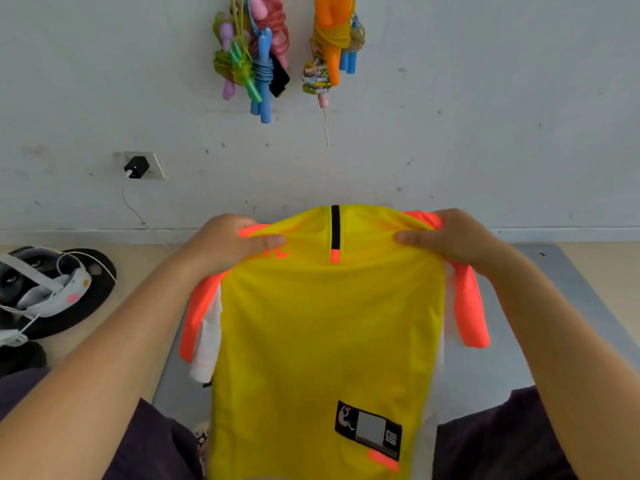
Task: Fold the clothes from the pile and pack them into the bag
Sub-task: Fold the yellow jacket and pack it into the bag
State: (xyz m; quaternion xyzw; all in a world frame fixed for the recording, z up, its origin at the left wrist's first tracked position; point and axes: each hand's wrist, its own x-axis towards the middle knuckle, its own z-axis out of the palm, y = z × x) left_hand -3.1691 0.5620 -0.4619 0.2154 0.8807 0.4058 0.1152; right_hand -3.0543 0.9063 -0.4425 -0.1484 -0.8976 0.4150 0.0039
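- The left hand point(227, 245) is closed on the left shoulder of a bright yellow sports shirt with neon-orange sleeves point(329, 323), thumb pressed flat on the front of the cloth and the fingers hidden behind it.
- The right hand point(450, 239) pinches the right shoulder the same way, thumb lying across the yellow fabric.
- The shirt hangs upright between the two hands, spread wide, in front of the person's lap and above a grey mat point(502, 358) on the floor.
- A black stripe with an orange tip runs down from the shirt's collar; a black and grey patch sits near its lower hem.
- Both orange sleeves droop at the sides, with white cloth showing just inside each.
- Dark trousers point(502, 441) cover the knees at either side of the shirt.
- A pale wall point(485, 116) stands behind, with bunches of coloured skipping ropes point(259, 53) hanging on it and a black charger point(136, 167) plugged into a socket.
- A white headset with cables point(48, 285) lies on the floor at the left.
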